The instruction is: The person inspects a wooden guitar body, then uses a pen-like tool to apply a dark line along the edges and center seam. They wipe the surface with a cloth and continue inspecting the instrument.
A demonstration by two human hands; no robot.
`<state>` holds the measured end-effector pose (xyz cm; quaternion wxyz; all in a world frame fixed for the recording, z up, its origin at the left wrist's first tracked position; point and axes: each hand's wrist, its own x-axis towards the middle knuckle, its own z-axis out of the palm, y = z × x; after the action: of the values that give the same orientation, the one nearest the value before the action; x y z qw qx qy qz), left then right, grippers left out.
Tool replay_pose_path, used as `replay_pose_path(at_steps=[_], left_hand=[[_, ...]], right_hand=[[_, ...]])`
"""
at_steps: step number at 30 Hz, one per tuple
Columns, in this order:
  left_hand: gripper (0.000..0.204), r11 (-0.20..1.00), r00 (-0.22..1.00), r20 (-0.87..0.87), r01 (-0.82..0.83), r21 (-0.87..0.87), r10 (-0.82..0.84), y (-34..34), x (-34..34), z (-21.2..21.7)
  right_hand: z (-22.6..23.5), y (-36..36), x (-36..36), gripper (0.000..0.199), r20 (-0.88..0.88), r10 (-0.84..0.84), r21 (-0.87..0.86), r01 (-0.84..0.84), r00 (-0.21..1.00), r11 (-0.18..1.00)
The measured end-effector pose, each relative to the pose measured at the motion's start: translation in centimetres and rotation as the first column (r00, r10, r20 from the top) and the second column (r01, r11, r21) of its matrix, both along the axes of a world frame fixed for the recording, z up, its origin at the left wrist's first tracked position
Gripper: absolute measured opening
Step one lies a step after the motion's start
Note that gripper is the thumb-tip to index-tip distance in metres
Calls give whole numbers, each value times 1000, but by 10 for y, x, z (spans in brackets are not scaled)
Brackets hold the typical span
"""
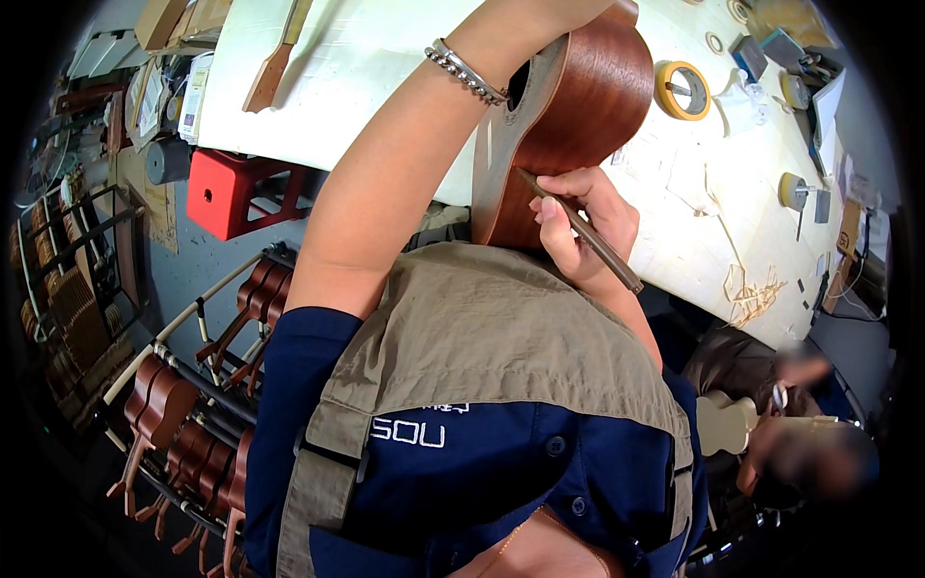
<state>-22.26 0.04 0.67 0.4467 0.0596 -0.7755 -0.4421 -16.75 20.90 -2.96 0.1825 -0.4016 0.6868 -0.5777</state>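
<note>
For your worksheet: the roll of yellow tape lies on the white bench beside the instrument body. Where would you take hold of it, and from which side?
The roll of yellow tape lies flat, its open core facing up and bare bench around it. Probably best to come from above, with a grip across the outer rim, or one finger in the core and a thumb outside.

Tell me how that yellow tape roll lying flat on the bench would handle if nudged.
The yellow tape roll lies flat on the workbench, so it would probably slide, not roll. Its open ring shape suggests it is light. Stood on edge, it would likely roll.
</note>
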Motion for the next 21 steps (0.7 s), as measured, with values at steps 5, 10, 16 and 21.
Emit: replay_pose_path(at_steps=[5,10,16,21], left_hand=[[45,999,1000,10,-26,-41,26,-3,0,-1],[47,1000,1000,-17,1,-7,-1,1,-5,-4],[47,1000,999,46,-19,-14,20,-3,1,1],[47,1000,1000,2,-23,-19,23,-2,-2,-3]], right_hand=[[-1,0,-1,11,2,15,0,-15,1000,1000],[-3,1,-1,11,0,-9,5,9,1000,1000],[0,0,-3,11,-24,42,10,-41,999,999],[-2,2,-3,10,45,48,7,-49,998,999]])
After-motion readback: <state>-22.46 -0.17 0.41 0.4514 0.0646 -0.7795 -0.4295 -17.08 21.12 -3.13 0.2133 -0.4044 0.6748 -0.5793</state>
